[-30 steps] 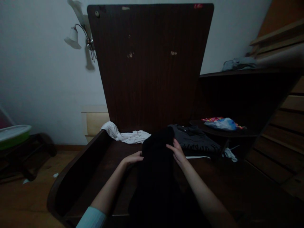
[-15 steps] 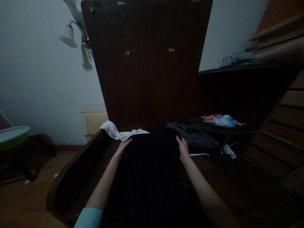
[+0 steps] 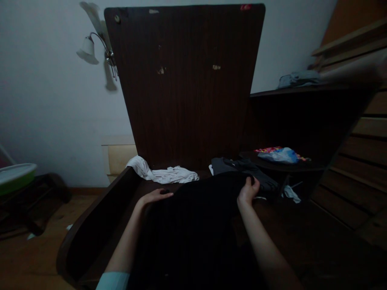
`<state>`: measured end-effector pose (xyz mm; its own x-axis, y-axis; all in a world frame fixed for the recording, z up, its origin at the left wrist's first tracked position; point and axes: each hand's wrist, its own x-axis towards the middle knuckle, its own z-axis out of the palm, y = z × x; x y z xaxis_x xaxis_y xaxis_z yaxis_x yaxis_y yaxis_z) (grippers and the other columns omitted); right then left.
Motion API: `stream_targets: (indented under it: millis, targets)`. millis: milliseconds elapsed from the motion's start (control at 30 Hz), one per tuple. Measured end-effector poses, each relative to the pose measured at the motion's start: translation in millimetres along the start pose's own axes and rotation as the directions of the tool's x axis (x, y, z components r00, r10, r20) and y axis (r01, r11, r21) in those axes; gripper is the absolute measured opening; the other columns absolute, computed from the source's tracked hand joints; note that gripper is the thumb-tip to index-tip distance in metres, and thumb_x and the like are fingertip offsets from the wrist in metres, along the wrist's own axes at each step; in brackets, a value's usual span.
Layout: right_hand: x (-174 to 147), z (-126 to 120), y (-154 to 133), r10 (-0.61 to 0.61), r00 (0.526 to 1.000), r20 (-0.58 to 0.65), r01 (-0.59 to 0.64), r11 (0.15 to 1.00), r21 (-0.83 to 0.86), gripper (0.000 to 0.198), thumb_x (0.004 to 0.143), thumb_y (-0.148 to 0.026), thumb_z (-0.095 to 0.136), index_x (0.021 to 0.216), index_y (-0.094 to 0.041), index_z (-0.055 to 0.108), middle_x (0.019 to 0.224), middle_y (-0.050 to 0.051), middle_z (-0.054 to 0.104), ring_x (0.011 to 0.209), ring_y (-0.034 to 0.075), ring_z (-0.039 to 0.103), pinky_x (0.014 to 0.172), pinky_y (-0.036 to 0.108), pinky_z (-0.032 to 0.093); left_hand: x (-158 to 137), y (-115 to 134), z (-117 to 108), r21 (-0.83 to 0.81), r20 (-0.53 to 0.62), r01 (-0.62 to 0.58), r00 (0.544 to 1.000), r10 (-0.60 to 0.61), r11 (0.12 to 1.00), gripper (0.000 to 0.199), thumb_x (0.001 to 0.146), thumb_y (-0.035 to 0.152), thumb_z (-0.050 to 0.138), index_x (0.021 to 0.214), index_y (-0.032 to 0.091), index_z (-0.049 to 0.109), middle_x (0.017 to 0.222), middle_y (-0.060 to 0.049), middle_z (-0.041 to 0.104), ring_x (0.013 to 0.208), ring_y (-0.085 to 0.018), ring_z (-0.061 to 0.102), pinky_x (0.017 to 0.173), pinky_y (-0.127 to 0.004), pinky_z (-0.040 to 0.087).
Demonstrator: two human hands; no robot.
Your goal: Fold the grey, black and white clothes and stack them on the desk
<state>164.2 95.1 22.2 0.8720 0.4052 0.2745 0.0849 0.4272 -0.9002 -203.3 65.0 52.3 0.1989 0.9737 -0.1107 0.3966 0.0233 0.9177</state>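
1. Right fingers [image 3: 256, 185] closed on the upper right corner of the black cloth [image 3: 196, 225]; left fingers [image 3: 165, 195] nearly straight, a slight pinch at its upper left edge.
2. Dark wooden bench [image 3: 93, 225] beneath and around.
3. Cloth spans both hands, lower part toward the wearer; folds too dark to read.
4. Handling, as judged: light, limp, not fragile, little slip; probably sags between holds.
5. Best holds: both top corners.
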Motion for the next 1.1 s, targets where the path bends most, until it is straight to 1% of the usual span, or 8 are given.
stream_targets:
  millis: [200,367,433,567,633,833,967,1100]
  targets:
    - [-11.8,3.1,-14.1,0.091,0.993,0.073,-0.092,0.996,0.017,0.039,0.068,-0.044,0.049,0.095,-0.016,0.051,0.104,0.009,0.056,0.100,0.021,0.050,0.092,0.035,0.035,-10.1,10.7,6.3,0.303,0.201,0.061,0.971,-0.127,0.951,0.029,0.052,0.040,0.072,0.070,0.017,0.068,0.068,-0.001,0.068,0.069,-0.022,0.060,0.059,-0.025,0.043]
    - [-43.8,7.1,-26.3,-0.012,0.909,0.416,0.028,0.999,-0.033,0.038,0.067,-0.045,0.053,0.093,-0.019,0.055,0.099,0.008,0.060,0.095,0.022,0.052,0.088,0.035,0.036,-13.7,20.7,35.4,0.216,0.399,-0.021,0.914,-0.069,0.976,0.025,0.053,0.035,0.072,0.069,0.018,0.066,0.069,0.001,0.067,0.067,-0.019,0.059,0.059,-0.024,0.043]
    - [-60.1,9.2,-24.9,-0.033,0.764,0.644,0.100,0.993,-0.067,0.030,0.064,-0.039,0.059,0.088,-0.021,0.057,0.091,0.005,0.062,0.088,0.022,0.055,0.083,0.034,0.038,-14.0,21.4,41.8,0.120,0.436,-0.038,0.900,-0.019,0.992,0.027,0.053,0.033,0.073,0.074,0.017,0.066,0.072,0.001,0.067,0.070,-0.019,0.059,0.063,-0.025,0.044]
    - [-85.4,9.8,-17.7,0.028,0.300,0.953,0.372,0.917,-0.144,0.015,0.058,-0.023,0.065,0.071,-0.023,0.060,0.078,0.002,0.064,0.077,0.021,0.058,0.073,0.031,0.041,-12.4,18.6,42.2,-0.077,0.316,-0.001,0.948,0.026,0.997,0.035,0.056,0.038,0.073,0.083,0.016,0.064,0.081,-0.002,0.067,0.077,-0.019,0.059,0.069,-0.026,0.045]
    - [-90.5,8.8,-16.5,0.054,0.215,0.975,0.478,0.865,-0.153,0.010,0.061,-0.022,0.061,0.071,-0.022,0.059,0.075,0.002,0.064,0.075,0.020,0.058,0.070,0.029,0.040,-10.6,18.1,37.5,-0.227,0.172,0.048,0.985,-0.009,0.973,0.041,0.060,0.045,0.069,0.085,0.014,0.062,0.080,-0.004,0.067,0.075,-0.019,0.060,0.069,-0.027,0.046]
    - [-79.4,8.6,-25.9,-0.075,0.422,0.903,0.397,0.911,-0.110,0.023,0.074,-0.041,0.048,0.068,-0.020,0.055,0.064,0.001,0.060,0.064,0.017,0.056,0.061,0.026,0.041,-6.1,21.5,8.3,-0.613,-0.311,-0.063,0.935,-0.168,0.788,0.059,0.075,0.065,0.039,0.097,0.014,0.059,0.081,-0.009,0.067,0.079,-0.022,0.063,0.071,-0.030,0.050]
    - [-61.1,6.6,-33.3,-0.193,0.670,0.717,0.327,0.944,-0.051,0.031,0.074,-0.047,0.044,0.073,-0.018,0.057,0.070,0.005,0.063,0.070,0.019,0.057,0.066,0.029,0.042,-3.2,11.1,-0.8,-0.544,-0.348,-0.014,0.914,-0.210,0.839,0.057,0.071,0.062,0.049,0.098,0.013,0.060,0.084,-0.010,0.068,0.082,-0.024,0.063,0.073,-0.031,0.050]
    - [-41.4,0.0,-35.4,-0.206,0.919,0.335,0.258,0.959,-0.119,0.037,0.073,-0.049,0.043,0.083,-0.016,0.057,0.085,0.011,0.063,0.084,0.023,0.056,0.076,0.034,0.041,4.2,-3.0,4.9,-0.214,-0.263,0.085,0.954,-0.141,0.973,0.044,0.067,0.047,0.061,0.093,0.011,0.062,0.091,-0.009,0.068,0.088,-0.023,0.062,0.077,-0.029,0.047]
